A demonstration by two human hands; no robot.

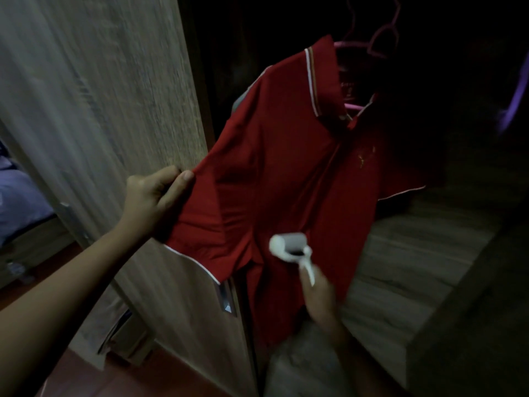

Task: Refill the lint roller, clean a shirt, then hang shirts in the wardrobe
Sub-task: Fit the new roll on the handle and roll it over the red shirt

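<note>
A red polo shirt (286, 173) with white trim hangs on a pink hanger (380, 41) inside the dark wardrobe. My left hand (154, 202) pinches the shirt's left sleeve and holds it stretched out to the left. My right hand (320, 299) grips the white handle of a lint roller (289, 247), whose roll lies against the lower front of the shirt. The picture is blurred by motion.
The open wooden wardrobe door (100, 110) stands at the left, with a metal handle (227, 299) low on it. A wooden shelf (415, 267) runs inside the wardrobe at the right. A purple hanger (515, 96) shows at the far right. Blue bedding (20, 202) lies at the left edge.
</note>
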